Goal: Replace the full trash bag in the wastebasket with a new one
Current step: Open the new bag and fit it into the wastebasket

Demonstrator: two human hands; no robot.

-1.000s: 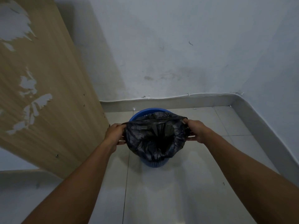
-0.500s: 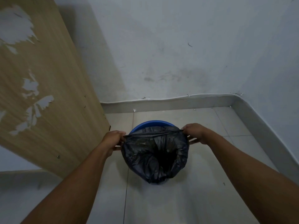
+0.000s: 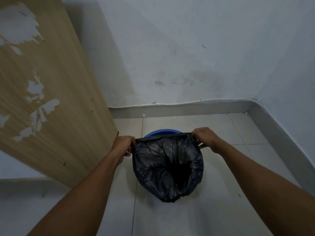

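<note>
Lower centre of frame, on the tiled floor (image 3: 221, 210): black trash bag (image 3: 167, 167) stretched mouth-up over blue wastebasket (image 3: 159, 132), long axis near vertical, left hand (image 3: 123, 143) and right hand (image 3: 204, 137) fingers pinched on its rim either side; lining seemingly underway, far rim uncovered.

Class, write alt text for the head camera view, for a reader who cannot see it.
Two hands, the left hand and right hand, stretch open the mouth of a black trash bag over a blue wastebasket. It stands on a tiled floor in a corner, beside a wooden panel.
</note>
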